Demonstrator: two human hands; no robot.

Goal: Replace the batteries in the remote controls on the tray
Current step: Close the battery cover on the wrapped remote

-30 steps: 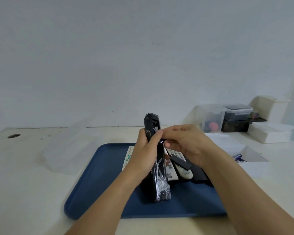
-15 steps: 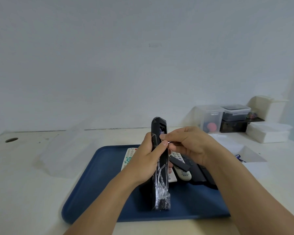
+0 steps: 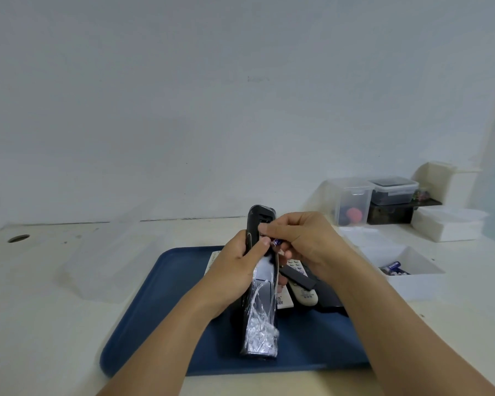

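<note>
Your left hand [image 3: 237, 270] grips the black remote [image 3: 259, 284] upright over the tray [image 3: 160, 310], while your right hand [image 3: 303, 238] pinches what looks like a battery [image 3: 277, 242] at its open back. Push it in crooked and it can spring out, dropping among the remotes [image 3: 300, 290] below your right wrist. The plastic wrap could also let the remote slip.

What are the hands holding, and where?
Left hand grips the black plastic-wrapped remote control around its middle; right hand fingers pinch a small blue battery.
</note>
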